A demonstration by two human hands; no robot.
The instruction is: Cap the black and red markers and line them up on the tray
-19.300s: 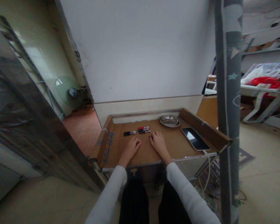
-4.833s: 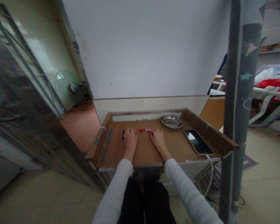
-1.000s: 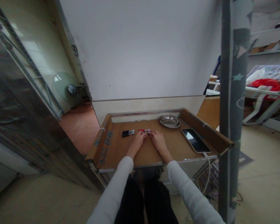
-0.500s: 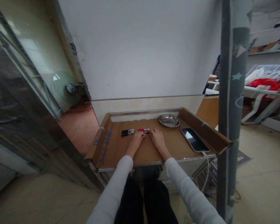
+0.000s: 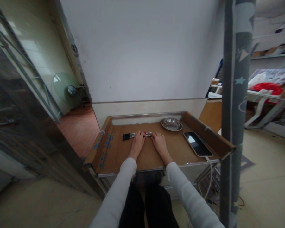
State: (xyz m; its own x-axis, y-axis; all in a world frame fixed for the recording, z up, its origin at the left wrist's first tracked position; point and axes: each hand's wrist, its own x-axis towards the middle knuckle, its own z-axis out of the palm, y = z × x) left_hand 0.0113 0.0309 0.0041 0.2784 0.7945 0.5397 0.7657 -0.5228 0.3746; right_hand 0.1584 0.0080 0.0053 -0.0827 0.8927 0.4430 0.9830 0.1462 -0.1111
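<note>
Several black pens [image 5: 127,136] lie side by side on brown cardboard [image 5: 173,148], left of my hands. My left hand [image 5: 138,142] is closed, its bent fingers over the middle of the pen row, hiding parts of it. Beyond its fingertips a red pen [image 5: 147,133] shows. Nearer to me a dark pen [image 5: 148,135] runs between the two hands. My right hand [image 5: 159,141] is closed with its fingertips at the right end of that dark pen. The exact grip of both hands is partly hidden by the fingers.
A round metal dish [image 5: 171,124] stands at the back right. In front of it lies a phone [image 5: 197,144] with a white cable [image 5: 211,177] hanging over the front edge. Raised cardboard sides [image 5: 209,134] border the surface. A grey post [image 5: 232,110] stands at right.
My left hand has shifted slightly left and away from me, now over the pen row and covering part of the red pen. My right hand stays almost where it was.
</note>
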